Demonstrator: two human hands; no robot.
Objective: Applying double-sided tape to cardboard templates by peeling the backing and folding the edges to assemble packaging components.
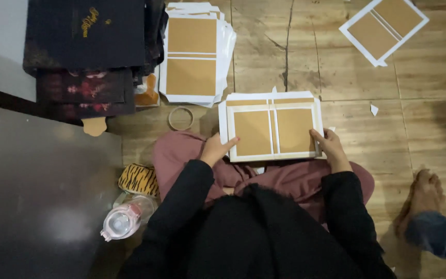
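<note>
Two hands hold one flat book cover over the lap of a person seated on the wooden floor (429, 103). Largest in view is a grey metal surface (37, 196) at the left, its kind hard to tell. Next comes a stack of dark printed covers (86, 46) at the top left, and just beside it a pile of white sheets with brown boards (192, 54). Another such sheet (383, 28) lies alone at the top right, well apart. The book cover (272, 129), white paper with two brown boards and a narrow spine strip between them, rests across pink-trousered knees. The left hand (215, 149) grips its left edge, fingers curled under and thumb on top; the right hand (329, 147) clasps the right edge likewise. Someone else's bare foot (421, 199) stands at the right. Smaller things: a tiger-striped pouch (138, 179), a clear bottle with a pink cap (125, 219), a tape roll (180, 118) and a paper scrap (374, 109).
</note>
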